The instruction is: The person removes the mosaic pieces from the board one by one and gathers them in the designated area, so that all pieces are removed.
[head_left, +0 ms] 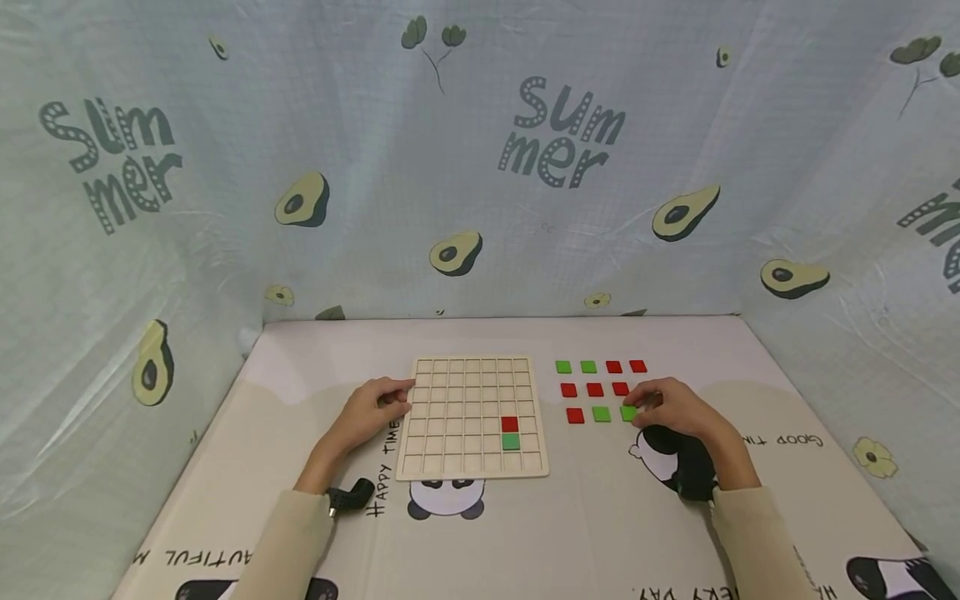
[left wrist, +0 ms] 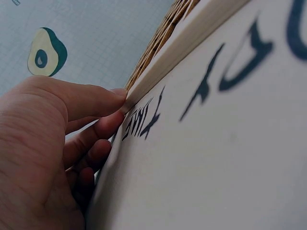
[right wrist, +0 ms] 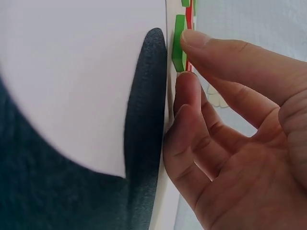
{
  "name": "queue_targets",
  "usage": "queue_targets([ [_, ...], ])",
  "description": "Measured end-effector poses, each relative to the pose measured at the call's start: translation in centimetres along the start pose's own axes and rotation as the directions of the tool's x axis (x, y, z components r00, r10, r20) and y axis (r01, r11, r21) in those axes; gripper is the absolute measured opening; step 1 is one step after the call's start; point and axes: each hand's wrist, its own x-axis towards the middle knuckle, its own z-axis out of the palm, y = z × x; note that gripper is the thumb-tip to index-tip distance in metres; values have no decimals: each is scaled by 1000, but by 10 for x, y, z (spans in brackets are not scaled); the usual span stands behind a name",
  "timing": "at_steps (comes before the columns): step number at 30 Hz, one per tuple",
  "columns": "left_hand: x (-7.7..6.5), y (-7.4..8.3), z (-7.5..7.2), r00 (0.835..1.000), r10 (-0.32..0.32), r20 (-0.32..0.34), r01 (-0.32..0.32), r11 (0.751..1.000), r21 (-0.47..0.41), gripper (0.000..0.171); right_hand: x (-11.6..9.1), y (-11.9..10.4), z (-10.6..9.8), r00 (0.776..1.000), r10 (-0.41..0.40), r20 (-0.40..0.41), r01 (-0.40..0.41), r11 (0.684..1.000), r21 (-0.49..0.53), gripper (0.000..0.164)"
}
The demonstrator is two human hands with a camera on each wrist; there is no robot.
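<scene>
A pale wooden grid board lies flat on the table, a red tile in one cell and a green tile in the cell directly nearer me. At its left edge rests my left hand; in the left wrist view the thumb tip meets the rim, the other fingers below it loosely bent. To the board's right, my right hand pinches the front-row green tile. Its thumb lies against that tile in the right wrist view, with a fingertip at the tile's lower end.
Loose red and green tiles stand in rows right of the board, including a green tile at the back left and a red tile in front. My right hand partly covers the middle row's end. A printed curtain encloses the table.
</scene>
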Motion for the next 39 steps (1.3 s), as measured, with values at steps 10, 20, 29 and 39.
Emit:
queue_targets([
  [10, 0, 2, 1, 1000, -11, -8, 11, 1000, 6, 44, 3, -11, 0, 998, 13, -62, -17, 998, -64, 22],
  [20, 0, 2, 5, 1000, -29, 6, 29, 1000, 7, 45, 3, -32, 9, 997, -15, -69, 11, 998, -60, 19],
  [29, -1, 3, 4, 1000, -30, -6, 30, 999, 17, 44, 10, -56, 20, 991, -123, -52, 119, 990, -71, 21],
  [39, -2, 1, 1, 1000, -20, -19, 20, 1000, 13, 45, 36, -86, 48, 989, -147, 11, 148, 984, -99, 21],
])
